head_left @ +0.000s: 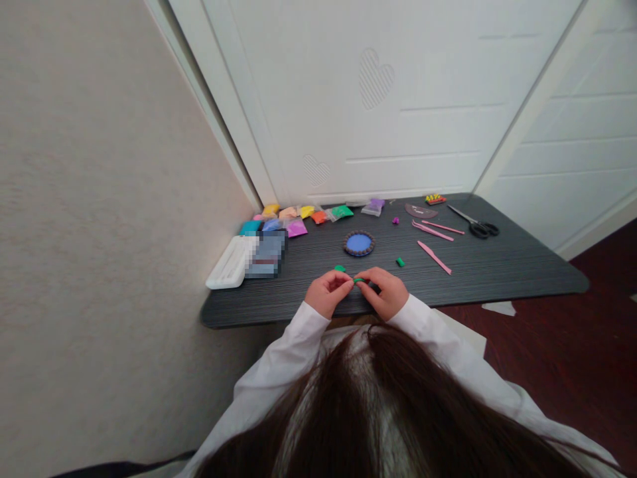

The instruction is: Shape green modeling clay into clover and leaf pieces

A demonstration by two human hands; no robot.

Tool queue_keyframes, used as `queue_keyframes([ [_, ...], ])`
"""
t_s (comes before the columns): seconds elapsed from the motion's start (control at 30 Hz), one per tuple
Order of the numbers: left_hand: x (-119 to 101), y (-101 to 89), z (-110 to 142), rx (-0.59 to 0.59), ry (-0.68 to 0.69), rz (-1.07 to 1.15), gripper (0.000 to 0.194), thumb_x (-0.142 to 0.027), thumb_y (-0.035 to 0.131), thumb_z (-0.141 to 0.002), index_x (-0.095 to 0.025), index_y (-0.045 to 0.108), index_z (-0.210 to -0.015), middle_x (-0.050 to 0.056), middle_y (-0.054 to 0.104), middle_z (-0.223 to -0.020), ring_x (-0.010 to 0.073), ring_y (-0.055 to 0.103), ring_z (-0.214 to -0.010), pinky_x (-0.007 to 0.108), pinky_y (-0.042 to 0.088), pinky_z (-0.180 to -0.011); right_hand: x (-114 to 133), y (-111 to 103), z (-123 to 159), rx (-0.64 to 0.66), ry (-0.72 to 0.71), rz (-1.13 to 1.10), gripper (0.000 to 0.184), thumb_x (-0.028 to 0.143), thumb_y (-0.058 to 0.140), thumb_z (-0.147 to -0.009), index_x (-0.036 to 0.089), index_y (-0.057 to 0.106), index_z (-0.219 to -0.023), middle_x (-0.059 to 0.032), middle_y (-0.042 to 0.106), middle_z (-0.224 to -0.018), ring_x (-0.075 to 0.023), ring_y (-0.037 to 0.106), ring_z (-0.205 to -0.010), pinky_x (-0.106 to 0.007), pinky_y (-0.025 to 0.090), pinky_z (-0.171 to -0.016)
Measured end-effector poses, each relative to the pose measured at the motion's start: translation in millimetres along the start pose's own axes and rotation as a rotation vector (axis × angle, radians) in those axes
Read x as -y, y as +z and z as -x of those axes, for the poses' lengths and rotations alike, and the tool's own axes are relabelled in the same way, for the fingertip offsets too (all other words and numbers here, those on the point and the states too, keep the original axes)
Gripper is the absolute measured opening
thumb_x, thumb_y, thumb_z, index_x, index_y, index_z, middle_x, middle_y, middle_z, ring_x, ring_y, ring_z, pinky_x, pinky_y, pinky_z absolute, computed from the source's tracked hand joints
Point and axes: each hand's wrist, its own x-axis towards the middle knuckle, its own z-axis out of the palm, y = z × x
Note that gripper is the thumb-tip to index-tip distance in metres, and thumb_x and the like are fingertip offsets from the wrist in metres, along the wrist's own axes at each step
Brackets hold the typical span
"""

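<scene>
My left hand (326,291) and my right hand (382,291) meet just above the near edge of the dark table (497,269). Both are closed in a pinch on a small piece of green clay (357,280) held between their fingertips. Another green lump (340,269) lies just behind my left hand. A third green bit (400,261) sits to the right. Beyond my hands rests a round blue disc with a brown rim (359,243).
Several bags of coloured clay (318,214) line the table's back left. A white tray (231,263) sits at the left edge. Pink modelling tools (434,257), scissors (476,226) and a small multicoloured piece (434,198) lie at the right. White door panels stand behind.
</scene>
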Motion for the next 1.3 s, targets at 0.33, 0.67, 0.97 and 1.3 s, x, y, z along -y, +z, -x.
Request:
queue_keyframes([
  [0.33,1.8,1.0,0.1,-0.006,-0.002,0.026,0.016,-0.027,0.061,-0.064,-0.015,0.057,-0.074,0.000,0.059,-0.068,0.0101,0.054,-0.064,0.024,0.042,-0.066,-1.1,0.1,1.2,-0.011,0.015,-0.009,0.015,0.021,0.046,-0.078,0.018,0.058,-0.086,-0.0047,0.062,-0.082,-0.0148,0.055,-0.079,-0.028,0.043,-0.074],
  [0.67,0.7,1.4,0.7,-0.024,-0.010,0.045,0.016,-0.028,0.062,-0.063,-0.015,0.058,-0.072,0.000,0.060,-0.068,0.0108,0.055,-0.064,0.025,0.042,-0.066,1.8,-0.3,0.0,-0.037,0.058,0.014,0.018,0.025,0.048,-0.077,0.019,0.058,-0.090,-0.0049,0.061,-0.078,-0.0153,0.055,-0.074,-0.029,0.044,-0.070],
  [0.97,1.5,0.7,0.9,-0.019,-0.011,0.039,0.016,-0.027,0.062,-0.064,-0.015,0.058,-0.073,0.000,0.059,-0.067,0.0100,0.054,-0.063,0.024,0.042,-0.066,-0.4,-0.2,0.8,-0.027,0.054,0.018,0.014,0.026,0.047,-0.078,0.018,0.058,-0.081,-0.0038,0.061,-0.074,-0.0147,0.055,-0.073,-0.027,0.043,-0.068],
  [1.3,1.0,2.4,1.1,-0.022,-0.009,0.049,0.017,-0.027,0.063,-0.062,-0.015,0.057,-0.073,0.000,0.060,-0.070,0.0111,0.055,-0.065,0.026,0.043,-0.068,1.9,-1.1,0.2,-0.032,0.064,0.019,0.015,0.026,0.047,-0.078,0.018,0.059,-0.083,-0.0043,0.061,-0.075,-0.0149,0.055,-0.072,-0.028,0.043,-0.068],
])
